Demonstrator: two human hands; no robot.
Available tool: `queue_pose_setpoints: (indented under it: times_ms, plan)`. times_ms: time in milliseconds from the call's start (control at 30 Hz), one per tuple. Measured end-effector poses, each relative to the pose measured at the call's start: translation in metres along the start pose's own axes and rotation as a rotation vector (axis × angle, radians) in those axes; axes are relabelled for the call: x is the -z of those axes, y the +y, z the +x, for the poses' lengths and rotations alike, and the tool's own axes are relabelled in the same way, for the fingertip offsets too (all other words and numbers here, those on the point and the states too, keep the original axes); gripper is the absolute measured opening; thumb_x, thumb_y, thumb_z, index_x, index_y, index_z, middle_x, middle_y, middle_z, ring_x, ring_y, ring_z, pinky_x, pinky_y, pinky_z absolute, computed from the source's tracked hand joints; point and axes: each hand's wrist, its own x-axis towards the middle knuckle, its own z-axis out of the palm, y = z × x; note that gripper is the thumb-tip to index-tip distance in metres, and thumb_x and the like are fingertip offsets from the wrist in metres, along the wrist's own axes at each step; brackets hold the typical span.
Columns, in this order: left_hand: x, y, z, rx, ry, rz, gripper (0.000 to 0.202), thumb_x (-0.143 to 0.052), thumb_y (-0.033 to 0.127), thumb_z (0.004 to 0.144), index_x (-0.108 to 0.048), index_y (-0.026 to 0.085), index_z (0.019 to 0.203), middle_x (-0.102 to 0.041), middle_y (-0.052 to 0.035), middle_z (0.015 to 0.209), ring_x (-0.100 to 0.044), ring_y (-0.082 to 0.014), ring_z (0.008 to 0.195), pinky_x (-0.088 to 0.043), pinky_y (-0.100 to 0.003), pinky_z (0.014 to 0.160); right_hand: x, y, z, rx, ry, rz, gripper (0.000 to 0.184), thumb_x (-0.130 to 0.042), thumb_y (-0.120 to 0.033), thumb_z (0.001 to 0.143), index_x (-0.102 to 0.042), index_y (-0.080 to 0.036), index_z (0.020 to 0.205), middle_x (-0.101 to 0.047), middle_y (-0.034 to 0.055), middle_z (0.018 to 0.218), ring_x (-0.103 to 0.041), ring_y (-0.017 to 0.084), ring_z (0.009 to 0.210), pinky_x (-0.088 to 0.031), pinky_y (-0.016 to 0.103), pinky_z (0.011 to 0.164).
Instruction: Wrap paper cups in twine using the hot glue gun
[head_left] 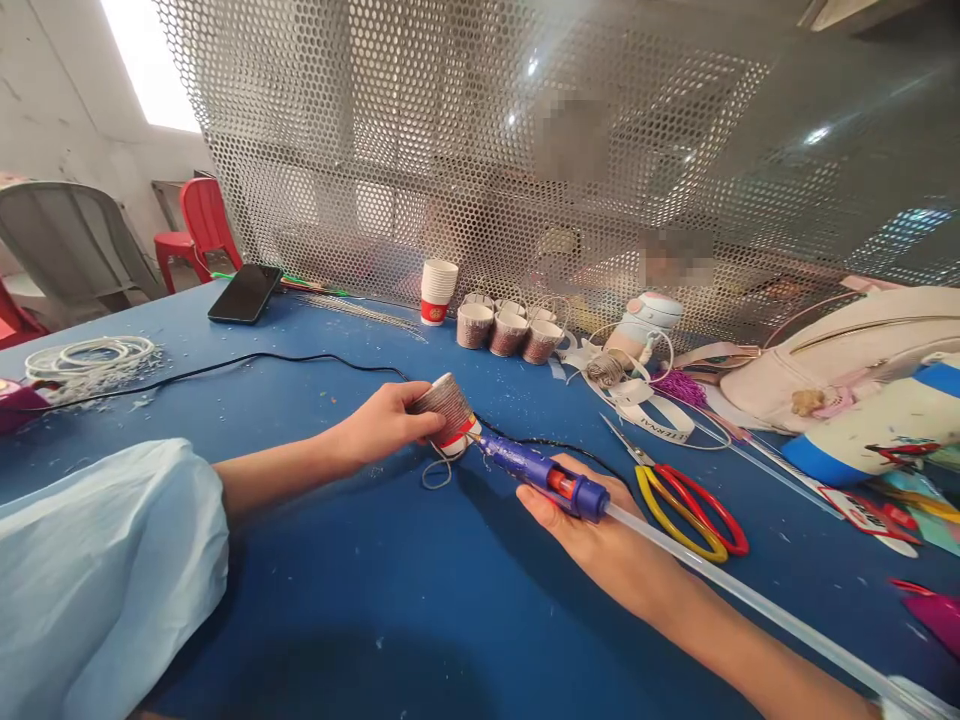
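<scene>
My left hand (386, 420) is closed around a small paper cup (444, 408) wrapped in grey-brown cord, held on its side over the blue table (360, 590). My right hand (592, 525) grips a blue hot glue gun (541, 476) with a long clear glue stick trailing back along my forearm. The gun's nozzle touches the cup's red-and-white rim end. A loose loop of cord (436, 474) hangs below the cup. The gun's black cable (247, 364) runs left across the table.
Several wrapped cups (508, 330) and a stack of plain paper cups (437, 290) stand by the perforated metal screen (480, 150). Scissors with red and yellow handles (686, 500) lie right of my hand. A black phone (245, 293), cord coils (86, 355), a white bag (847, 350) and ribbon sit around.
</scene>
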Motion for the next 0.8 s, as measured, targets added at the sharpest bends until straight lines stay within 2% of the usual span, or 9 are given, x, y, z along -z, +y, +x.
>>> queue_pose_setpoints:
  times_ms: [300,500,633,800]
  plan:
    - [-0.003,-0.002,0.001,0.006,-0.001,0.002,0.019,-0.057,0.028,0.072,-0.063,0.013,0.082,-0.063,-0.0002,0.071,-0.056,-0.0156,0.067,-0.044,-0.028,0.064,-0.005,0.0,0.002,0.048,0.053,-0.066,0.026,-0.052,-0.042,0.088,-0.048,-0.023,0.071,-0.048,-0.006,0.056,-0.041,0.01,0.048,-0.04,0.022,0.048]
    - [-0.003,-0.003,0.001,-0.009,-0.028,-0.008,0.021,-0.056,0.027,0.073,-0.065,0.013,0.085,-0.066,-0.0016,0.073,-0.059,-0.0176,0.071,-0.045,-0.029,0.066,-0.011,0.005,0.001,0.169,0.115,-0.156,0.023,-0.054,-0.038,0.088,-0.048,-0.023,0.071,-0.049,-0.0069,0.054,-0.044,0.01,0.048,-0.04,0.021,0.052]
    - [-0.002,-0.004,0.001,-0.019,-0.007,0.011,0.021,-0.056,0.027,0.072,-0.065,0.013,0.084,-0.065,-0.0003,0.073,-0.057,-0.0161,0.068,-0.045,-0.028,0.064,-0.01,0.007,0.001,0.166,0.125,-0.15,0.024,-0.054,-0.038,0.089,-0.048,-0.024,0.071,-0.049,-0.0068,0.055,-0.043,0.01,0.047,-0.04,0.02,0.049]
    - [-0.001,-0.003,0.001,-0.047,-0.017,-0.013,0.02,-0.057,0.025,0.069,-0.066,0.013,0.082,-0.064,0.0,0.069,-0.058,-0.0162,0.066,-0.045,-0.027,0.062,-0.011,0.008,0.0,0.213,0.126,-0.182,0.021,-0.054,-0.038,0.089,-0.05,-0.024,0.073,-0.053,-0.0058,0.056,-0.049,0.011,0.049,-0.042,0.021,0.051]
